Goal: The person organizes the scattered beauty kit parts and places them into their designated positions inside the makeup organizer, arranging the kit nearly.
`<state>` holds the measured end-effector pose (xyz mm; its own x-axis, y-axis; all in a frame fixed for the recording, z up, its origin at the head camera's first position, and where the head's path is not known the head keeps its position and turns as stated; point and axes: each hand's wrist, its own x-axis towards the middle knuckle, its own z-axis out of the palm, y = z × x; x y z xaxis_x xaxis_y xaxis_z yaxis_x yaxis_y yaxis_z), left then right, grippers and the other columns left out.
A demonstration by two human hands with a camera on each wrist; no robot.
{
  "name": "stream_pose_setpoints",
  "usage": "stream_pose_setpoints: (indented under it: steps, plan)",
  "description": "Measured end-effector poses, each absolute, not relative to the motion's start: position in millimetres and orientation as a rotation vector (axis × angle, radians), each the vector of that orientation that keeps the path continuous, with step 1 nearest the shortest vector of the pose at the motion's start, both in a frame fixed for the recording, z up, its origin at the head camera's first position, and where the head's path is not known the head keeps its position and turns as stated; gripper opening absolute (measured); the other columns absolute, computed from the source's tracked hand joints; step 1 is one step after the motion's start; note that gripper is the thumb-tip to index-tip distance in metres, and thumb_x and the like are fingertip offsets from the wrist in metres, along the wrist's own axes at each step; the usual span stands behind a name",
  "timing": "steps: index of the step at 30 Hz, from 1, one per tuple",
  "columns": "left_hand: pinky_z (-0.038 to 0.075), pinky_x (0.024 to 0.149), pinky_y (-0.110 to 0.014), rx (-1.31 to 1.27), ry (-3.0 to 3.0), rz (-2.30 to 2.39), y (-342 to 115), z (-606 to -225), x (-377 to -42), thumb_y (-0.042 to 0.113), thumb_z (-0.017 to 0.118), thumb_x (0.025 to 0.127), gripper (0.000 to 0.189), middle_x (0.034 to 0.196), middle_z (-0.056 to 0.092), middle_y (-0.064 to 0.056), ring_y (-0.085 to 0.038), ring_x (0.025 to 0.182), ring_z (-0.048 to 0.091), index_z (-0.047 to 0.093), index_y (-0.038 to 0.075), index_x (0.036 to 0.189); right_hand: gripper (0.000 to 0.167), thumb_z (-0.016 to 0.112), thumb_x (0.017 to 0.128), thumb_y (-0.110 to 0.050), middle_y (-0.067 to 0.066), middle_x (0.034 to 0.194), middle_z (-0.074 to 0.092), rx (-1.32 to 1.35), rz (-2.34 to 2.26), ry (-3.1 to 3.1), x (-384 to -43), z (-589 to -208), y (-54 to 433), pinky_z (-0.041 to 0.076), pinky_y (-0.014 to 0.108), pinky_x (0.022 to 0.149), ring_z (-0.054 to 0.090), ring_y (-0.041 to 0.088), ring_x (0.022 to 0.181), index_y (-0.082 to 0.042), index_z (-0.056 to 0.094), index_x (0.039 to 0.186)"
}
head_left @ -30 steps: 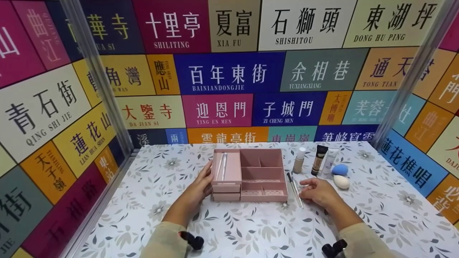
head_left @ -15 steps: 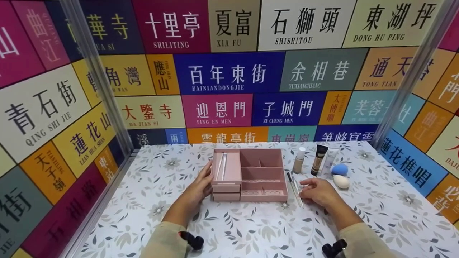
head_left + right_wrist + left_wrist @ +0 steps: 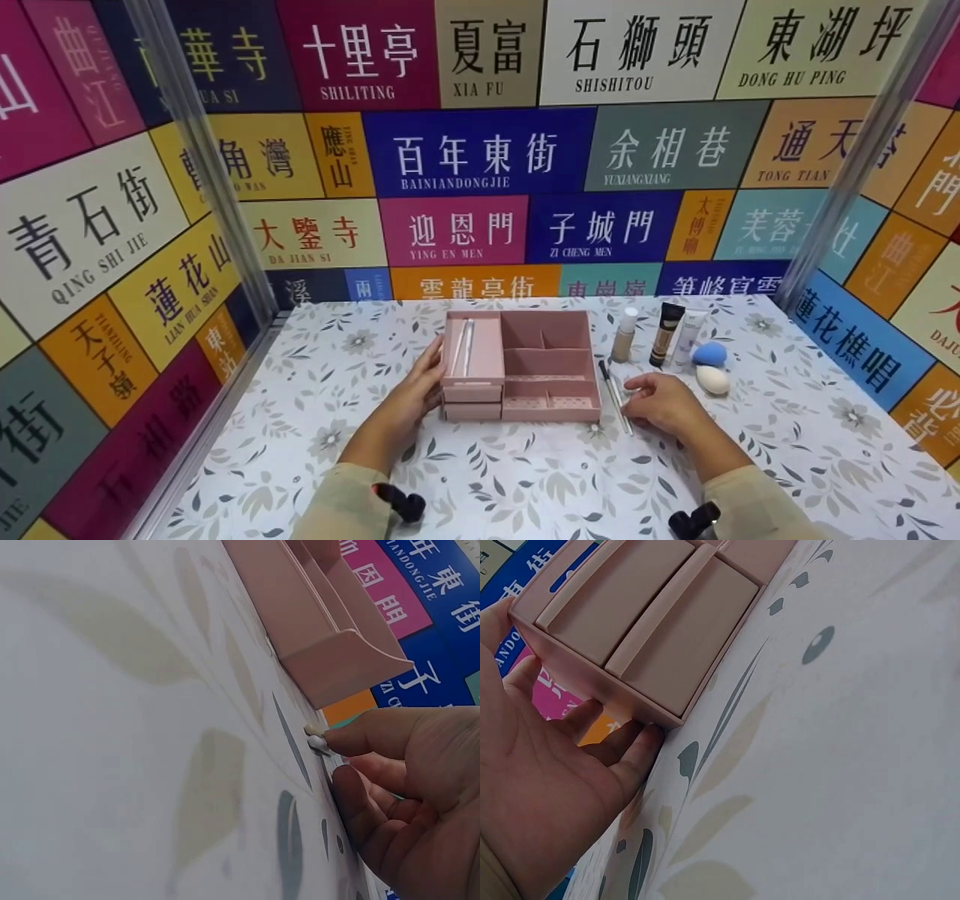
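A pink desktop organizer with drawers on its left and open compartments on its right stands on the table. My left hand rests its fingers against the organizer's left side; the left wrist view shows its fingertips at the lower edge beside two drawer fronts. Right of the organizer, slim makeup brushes with dark tips lie side by side on the cloth. My right hand lies next to them with loosely bent fingers. In the right wrist view a fingertip is right at the brushes' rounded ends.
Two slim whitish sticks lie on the organizer's top. Behind the right hand stand a foundation bottle, a black-capped tube and a white tube. A blue makeup sponge and a cream one lie beside them. Printed walls enclose the table.
My right hand has shifted very slightly left, and the brushes now lie closer together. The left hand and the organizer stay in place.
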<state>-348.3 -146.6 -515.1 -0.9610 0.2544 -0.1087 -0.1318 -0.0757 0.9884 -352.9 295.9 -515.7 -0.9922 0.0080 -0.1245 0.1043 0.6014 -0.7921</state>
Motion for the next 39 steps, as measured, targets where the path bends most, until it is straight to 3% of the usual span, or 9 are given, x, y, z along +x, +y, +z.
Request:
stream_pose_setpoints:
  steps: [11, 20, 39]
  plan:
    - [0.028, 0.135, -0.051, 0.112, 1.927, 2.118, -146.7, -513.8, -347.0, 0.057, 0.058, 0.106, 0.058, 0.179, 0.02, 0.011, -0.026, 0.159, 0.041, 0.032, 0.064, 0.158, 0.048, 0.075, 0.08, -0.009, 0.004, 0.089, 0.07, 0.118, -1.28, 2.775, -351.2, -512.3, 295.7, 0.053, 0.027, 0.067, 0.066, 0.013, 0.072, 0.0, 0.071, 0.126]
    - [0.027, 0.135, -0.051, 0.155, 1.942, 2.101, -147.0, -513.2, -346.8, 0.057, 0.056, 0.108, 0.063, 0.179, 0.02, 0.011, -0.025, 0.16, 0.039, 0.026, 0.06, 0.163, 0.055, 0.088, 0.082, -0.017, 0.008, 0.099, 0.075, 0.119, -1.285, 2.751, -349.8, -511.2, 295.4, 0.055, 0.026, 0.069, 0.067, 0.014, 0.079, 0.0, 0.069, 0.131]
    - [0.029, 0.134, -0.051, 0.156, 1.95, 2.119, -146.7, -514.5, -347.1, 0.054, 0.056, 0.108, 0.058, 0.18, 0.019, 0.006, -0.024, 0.162, 0.036, 0.031, 0.061, 0.16, 0.051, 0.089, 0.081, -0.02, 0.01, 0.102, 0.074, 0.158, -1.089, 2.832, -352.5, -508.9, 300.3, 0.051, 0.03, 0.075, 0.067, 0.02, 0.089, -0.003, 0.071, 0.126]
